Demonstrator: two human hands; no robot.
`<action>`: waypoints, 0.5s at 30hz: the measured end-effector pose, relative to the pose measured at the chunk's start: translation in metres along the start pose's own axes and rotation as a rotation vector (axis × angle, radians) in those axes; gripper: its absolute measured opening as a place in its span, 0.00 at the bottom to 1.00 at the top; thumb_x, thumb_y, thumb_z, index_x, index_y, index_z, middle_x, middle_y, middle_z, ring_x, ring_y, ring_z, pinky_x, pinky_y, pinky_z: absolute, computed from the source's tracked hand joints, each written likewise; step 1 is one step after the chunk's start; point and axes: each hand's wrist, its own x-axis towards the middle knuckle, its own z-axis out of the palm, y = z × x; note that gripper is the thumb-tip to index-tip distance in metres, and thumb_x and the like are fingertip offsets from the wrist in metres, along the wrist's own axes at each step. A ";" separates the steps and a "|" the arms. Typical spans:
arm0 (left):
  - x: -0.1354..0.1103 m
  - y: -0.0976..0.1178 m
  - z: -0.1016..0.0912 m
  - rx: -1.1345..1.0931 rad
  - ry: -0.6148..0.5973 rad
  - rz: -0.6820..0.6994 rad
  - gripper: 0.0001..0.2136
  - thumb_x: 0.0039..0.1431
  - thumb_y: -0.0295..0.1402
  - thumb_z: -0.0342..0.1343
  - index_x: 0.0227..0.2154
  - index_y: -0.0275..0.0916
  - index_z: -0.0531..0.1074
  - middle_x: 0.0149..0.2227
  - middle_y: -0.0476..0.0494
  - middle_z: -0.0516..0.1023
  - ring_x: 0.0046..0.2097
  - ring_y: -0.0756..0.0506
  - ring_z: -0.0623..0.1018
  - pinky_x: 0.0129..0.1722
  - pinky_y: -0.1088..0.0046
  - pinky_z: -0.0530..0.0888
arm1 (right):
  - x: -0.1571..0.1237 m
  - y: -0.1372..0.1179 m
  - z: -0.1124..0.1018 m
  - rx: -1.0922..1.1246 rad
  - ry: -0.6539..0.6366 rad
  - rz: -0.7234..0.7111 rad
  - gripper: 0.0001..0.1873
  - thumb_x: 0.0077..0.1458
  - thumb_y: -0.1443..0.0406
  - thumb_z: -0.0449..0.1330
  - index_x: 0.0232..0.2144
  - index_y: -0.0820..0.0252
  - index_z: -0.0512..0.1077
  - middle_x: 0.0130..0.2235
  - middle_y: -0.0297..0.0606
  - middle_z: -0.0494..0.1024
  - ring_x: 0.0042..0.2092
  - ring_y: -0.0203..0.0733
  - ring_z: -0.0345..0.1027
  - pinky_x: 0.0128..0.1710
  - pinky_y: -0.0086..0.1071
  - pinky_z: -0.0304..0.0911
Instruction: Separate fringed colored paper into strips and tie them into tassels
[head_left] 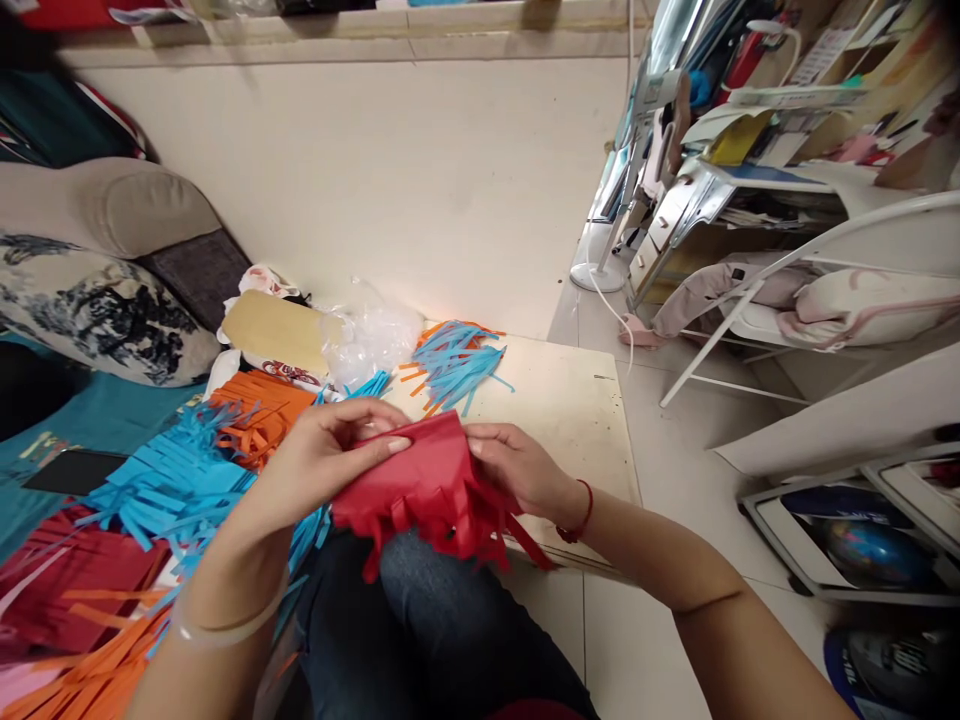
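A folded piece of red fringed paper is held over my lap between both hands. My left hand pinches its upper left edge with thumb and fingers closed. On the right edge my right hand, with a red string at the wrist, grips it with closed fingers. The cut red strips hang down below the hands.
A low wooden board lies in front with blue and orange fringed paper on it. More blue, orange and red fringes pile at the left. A white folding chair and cluttered shelves stand at the right.
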 end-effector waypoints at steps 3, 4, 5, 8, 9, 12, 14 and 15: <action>-0.006 -0.002 -0.011 -0.148 -0.077 -0.152 0.09 0.47 0.39 0.65 0.28 0.38 0.78 0.24 0.46 0.75 0.24 0.50 0.71 0.21 0.78 0.68 | -0.005 -0.010 0.003 -0.151 -0.019 -0.146 0.19 0.57 0.60 0.57 0.49 0.61 0.72 0.43 0.41 0.78 0.43 0.38 0.72 0.45 0.32 0.68; -0.007 -0.004 -0.013 -0.160 -0.081 -0.177 0.09 0.46 0.39 0.66 0.27 0.38 0.78 0.23 0.46 0.75 0.23 0.50 0.71 0.20 0.79 0.67 | -0.006 -0.015 0.002 -0.227 0.003 -0.216 0.19 0.57 0.61 0.58 0.50 0.60 0.72 0.45 0.41 0.77 0.45 0.37 0.72 0.47 0.32 0.68; -0.007 -0.006 -0.013 -0.165 -0.081 -0.192 0.10 0.45 0.38 0.67 0.27 0.38 0.79 0.22 0.46 0.75 0.23 0.51 0.70 0.19 0.79 0.66 | -0.005 -0.019 0.001 -0.289 0.024 -0.268 0.18 0.57 0.62 0.58 0.50 0.59 0.72 0.47 0.41 0.77 0.46 0.37 0.71 0.48 0.32 0.67; -0.007 -0.009 -0.011 -0.178 -0.075 -0.204 0.10 0.44 0.38 0.67 0.26 0.37 0.79 0.21 0.47 0.75 0.21 0.51 0.69 0.18 0.80 0.65 | -0.002 -0.028 -0.005 -0.317 -0.023 -0.261 0.19 0.57 0.61 0.58 0.50 0.59 0.71 0.48 0.42 0.76 0.47 0.37 0.71 0.49 0.32 0.67; -0.007 -0.009 -0.010 -0.181 -0.063 -0.191 0.09 0.44 0.38 0.66 0.26 0.38 0.79 0.21 0.47 0.75 0.21 0.51 0.70 0.18 0.80 0.66 | -0.001 -0.029 -0.007 -0.289 -0.077 -0.211 0.20 0.57 0.60 0.58 0.51 0.60 0.71 0.47 0.42 0.76 0.47 0.38 0.71 0.50 0.33 0.67; -0.005 -0.005 -0.006 -0.144 0.008 -0.122 0.08 0.46 0.37 0.65 0.26 0.38 0.79 0.26 0.46 0.79 0.26 0.50 0.74 0.24 0.80 0.70 | 0.000 -0.028 -0.008 -0.271 -0.253 -0.031 0.21 0.57 0.55 0.58 0.45 0.65 0.73 0.42 0.41 0.78 0.44 0.40 0.72 0.47 0.34 0.68; -0.005 -0.003 -0.003 -0.076 0.049 -0.086 0.08 0.47 0.38 0.64 0.27 0.38 0.79 0.29 0.45 0.81 0.28 0.49 0.76 0.27 0.79 0.72 | -0.001 -0.026 -0.008 -0.318 -0.291 0.032 0.20 0.58 0.54 0.57 0.40 0.66 0.75 0.39 0.41 0.78 0.41 0.41 0.73 0.44 0.33 0.69; -0.005 -0.002 -0.002 -0.040 0.059 -0.078 0.09 0.48 0.39 0.64 0.28 0.38 0.79 0.30 0.44 0.81 0.29 0.49 0.76 0.27 0.79 0.72 | -0.002 -0.024 -0.008 -0.335 -0.278 0.032 0.19 0.58 0.55 0.57 0.40 0.66 0.75 0.39 0.41 0.79 0.41 0.41 0.73 0.44 0.34 0.70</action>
